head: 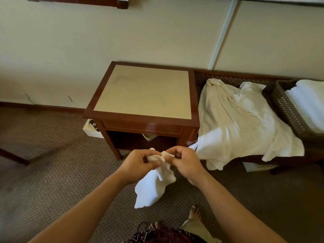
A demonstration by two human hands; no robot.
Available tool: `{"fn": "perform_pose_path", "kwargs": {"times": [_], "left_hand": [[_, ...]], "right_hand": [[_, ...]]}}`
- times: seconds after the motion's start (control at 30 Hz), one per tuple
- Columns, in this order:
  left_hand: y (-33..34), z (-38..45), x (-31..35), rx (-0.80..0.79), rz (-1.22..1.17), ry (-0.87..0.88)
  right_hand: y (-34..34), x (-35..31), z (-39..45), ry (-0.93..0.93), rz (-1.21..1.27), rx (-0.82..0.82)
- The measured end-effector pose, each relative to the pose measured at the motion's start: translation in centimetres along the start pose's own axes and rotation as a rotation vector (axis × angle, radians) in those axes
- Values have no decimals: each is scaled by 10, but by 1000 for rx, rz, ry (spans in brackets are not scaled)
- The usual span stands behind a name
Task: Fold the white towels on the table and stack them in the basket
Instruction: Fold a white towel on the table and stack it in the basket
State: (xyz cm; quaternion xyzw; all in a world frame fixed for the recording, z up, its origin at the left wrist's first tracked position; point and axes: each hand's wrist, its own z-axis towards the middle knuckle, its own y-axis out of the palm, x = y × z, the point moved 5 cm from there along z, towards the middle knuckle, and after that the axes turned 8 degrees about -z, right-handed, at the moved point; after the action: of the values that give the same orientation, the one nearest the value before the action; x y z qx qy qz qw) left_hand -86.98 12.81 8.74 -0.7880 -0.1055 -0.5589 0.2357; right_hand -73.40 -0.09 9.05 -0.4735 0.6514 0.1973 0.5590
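**A:** Hanging low in the centre of the frame, a small white towel (155, 186) droops from both hands — the left hand (140, 163) has its fingers curled round the top edge, and the right hand (184, 162) pinches the same edge just beside it.

**B:** Both grasping, then. And the cloth itself?

**A:** Bunched at the top between the hands, the rest dangling free above the patterned carpet (52, 172). Bare toes (193, 213) peek out at the bottom of the frame.

**B:** What's around them?

**A:** Dead centre, just beyond the hands, a wooden side table (143, 92) with a pale inset top. Its front edge sits right behind the knuckles. To the right of it, a big crumpled white towel (242, 120) spills over a low dark bench (298, 158), one corner reaching almost to the right hand.

**B:** And the basket?

**A:** Far right edge — a dark woven basket (287, 109) on that bench, with folded white towels (308, 100) stacked inside. The crumpled towel lies between it and the table, touching the basket's near side.
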Motion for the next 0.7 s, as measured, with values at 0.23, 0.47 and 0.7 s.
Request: {"fn": "perform_pose_path", "kwargs": {"times": [0.23, 0.47, 0.7], "left_hand": [[-1, 1, 20, 13, 337, 388], [14, -2, 22, 212, -53, 228], [21, -7, 18, 353, -151, 131]], "right_hand": [[-6, 4, 2, 48, -13, 94], [-1, -8, -6, 94, 204, 183], [9, -10, -13, 138, 374, 194]]}}
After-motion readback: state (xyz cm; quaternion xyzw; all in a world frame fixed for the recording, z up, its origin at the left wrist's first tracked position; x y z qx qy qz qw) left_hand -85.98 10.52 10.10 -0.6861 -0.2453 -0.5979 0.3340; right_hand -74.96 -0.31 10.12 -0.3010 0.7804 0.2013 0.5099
